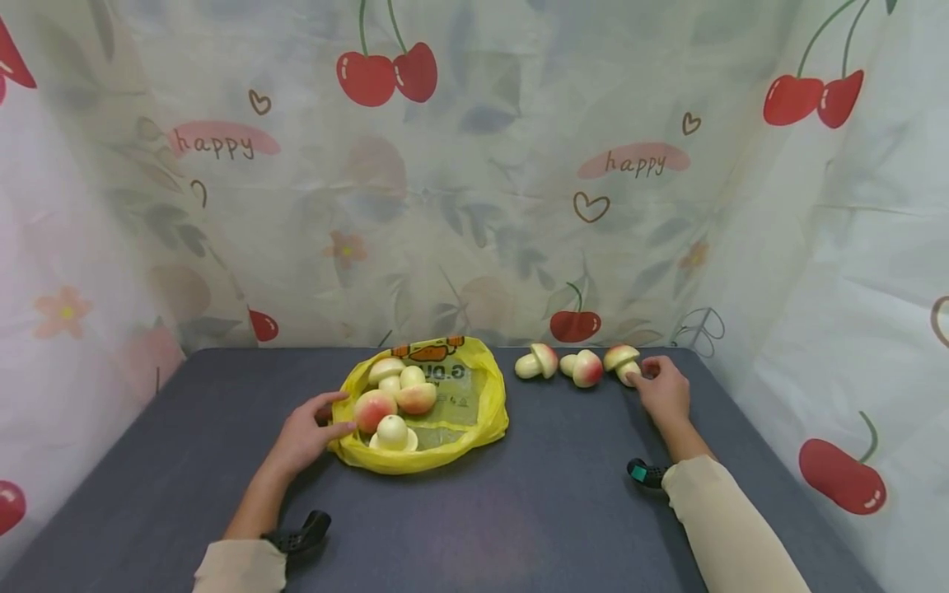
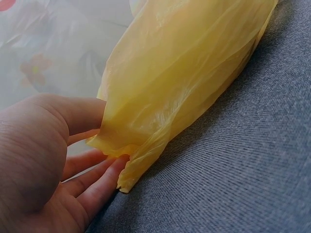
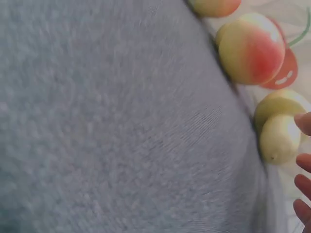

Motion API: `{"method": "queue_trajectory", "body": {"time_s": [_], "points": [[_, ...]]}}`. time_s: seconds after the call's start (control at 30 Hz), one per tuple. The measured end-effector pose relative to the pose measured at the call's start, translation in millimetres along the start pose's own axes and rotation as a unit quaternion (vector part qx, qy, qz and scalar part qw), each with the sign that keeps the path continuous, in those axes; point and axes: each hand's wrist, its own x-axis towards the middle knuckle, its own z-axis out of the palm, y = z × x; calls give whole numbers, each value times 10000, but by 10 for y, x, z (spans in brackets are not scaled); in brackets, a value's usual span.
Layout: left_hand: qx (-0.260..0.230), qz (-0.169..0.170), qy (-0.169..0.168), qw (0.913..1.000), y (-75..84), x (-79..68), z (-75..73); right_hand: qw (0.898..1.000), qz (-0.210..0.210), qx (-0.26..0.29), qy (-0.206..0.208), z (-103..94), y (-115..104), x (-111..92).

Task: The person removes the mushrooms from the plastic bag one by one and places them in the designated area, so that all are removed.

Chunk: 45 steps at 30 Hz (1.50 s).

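Note:
In the head view, a yellow plastic bag (image 1: 493, 403) lies with its mouth spread, with several toy mushrooms (image 1: 375, 410) inside. My left hand (image 1: 311, 424) holds the bag's left rim, thumb and fingers on the plastic; the left wrist view shows the bag's crumpled edge (image 2: 133, 165) between them. At the back right, my right hand (image 1: 663, 394) is beside a toy mushroom (image 1: 621, 360) with a cream stem and a red-tinged cap. Its fingers are spread, with the fingertips (image 3: 303, 184) right at the mushroom's stem (image 3: 280, 138) in the right wrist view.
Two more toy mushrooms, one in the middle (image 1: 586, 368) and one to its left (image 1: 537, 361), form a row along the dark table's back edge. A cherry-print curtain (image 1: 474, 181) hangs behind the table (image 1: 519, 519) and at both sides.

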Motion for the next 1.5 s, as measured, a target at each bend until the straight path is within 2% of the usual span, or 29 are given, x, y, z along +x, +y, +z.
{"method": "queue_trajectory", "body": {"time_s": [0.23,0.5,0.7,0.9,1.07,1.2,1.33,1.5], "points": [[19,-16,-12,10000,18,-4,-9,9976,-605,251,212,-63,-234,-90],[24,-5,-37,10000,1,0,1,9936,-983,531,154,-50,-540,-213],[5,-68,-49,10000,7,9,0,9872,-1441,675,-87,-15,-737,-319],[7,-6,-60,10000,-5,1,2,9765,-1957,883,-207,71,-918,-408],[10,-6,-65,10000,-13,-1,5,9623,-2437,1106,-483,170,-1058,-490],[12,-10,-75,10000,-8,-4,2,9523,-2792,1076,-600,241,-1167,-567],[2,-21,-86,10000,2,-10,-2,9461,-2977,1005,-788,300,-1290,-641],[-8,-42,-59,10000,5,-10,-1,9383,-3110,901,-1213,391,-1424,-709]]}}
